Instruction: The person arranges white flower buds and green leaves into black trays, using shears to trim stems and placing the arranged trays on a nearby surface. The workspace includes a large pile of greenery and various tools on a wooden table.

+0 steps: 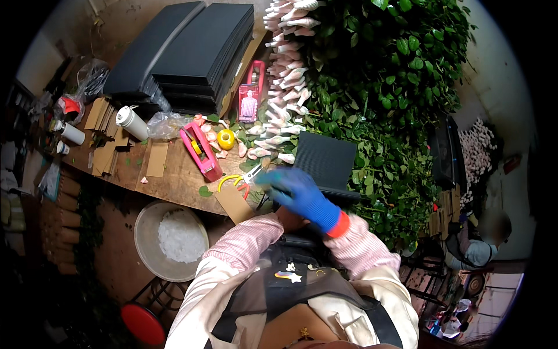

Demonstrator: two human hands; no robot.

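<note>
My right hand (301,195), in a blue knit glove with a red cuff, reaches across to the left over the table edge. Its fingers are smeared by motion. Beneath it my left hand (289,218) is mostly hidden, so its fingers do not show. Beside them lie shears (247,178) with one yellow and one red handle. A tan cardboard piece (235,203) sits at the table edge next to my left sleeve. Just beyond the glove stands a black corrugated board (325,158). Leafy stems (383,168) spread to its right.
Left of the shears are a pink tape dispenser (200,152) and a yellow tape roll (226,139). Net-wrapped flower buds (286,75) line the back, beside stacked black sheets (197,49). A white bottle (132,122) stands at left; a tub (145,256) is below the table.
</note>
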